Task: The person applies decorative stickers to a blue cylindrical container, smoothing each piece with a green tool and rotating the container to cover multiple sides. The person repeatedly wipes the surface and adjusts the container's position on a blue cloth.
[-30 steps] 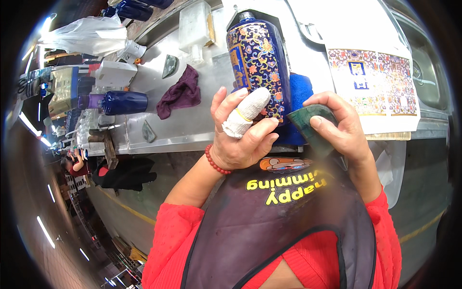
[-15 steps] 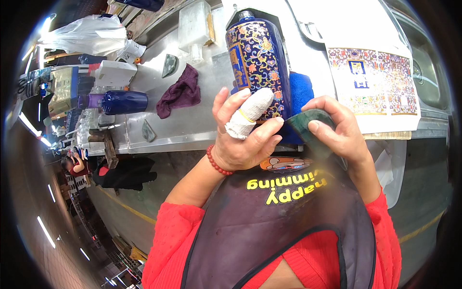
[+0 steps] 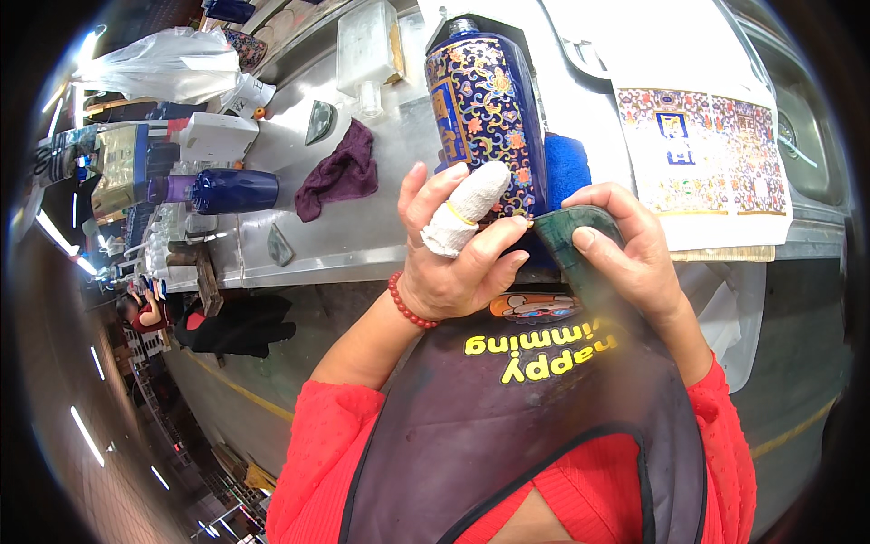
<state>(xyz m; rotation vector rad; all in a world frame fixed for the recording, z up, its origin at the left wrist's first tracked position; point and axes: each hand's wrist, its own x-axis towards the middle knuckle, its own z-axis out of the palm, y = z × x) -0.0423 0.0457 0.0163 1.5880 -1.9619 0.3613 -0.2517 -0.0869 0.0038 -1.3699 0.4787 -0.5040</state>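
A dark blue bottle covered in a colourful floral pattern lies on its side, its neck pointing away from me. My left hand is over its near end, fingers spread; one finger wears a white cloth wrap held by a yellow band. Whether those fingers press on the bottle cannot be made out. My right hand grips a flat, dark green scraper between thumb and fingers. The scraper's left corner meets or nearly meets my left index fingertip, at the bottle's near end.
Right of the bottle are a blue towel and a printed pattern sheet. On the metal bench lie a purple cloth, another blue bottle, a clear bottle and two green pieces. A sink is far right.
My right hand has brought the scraper slightly left, toward my left index fingertip. My left hand has shifted a little left and up. The bottle stays in place.
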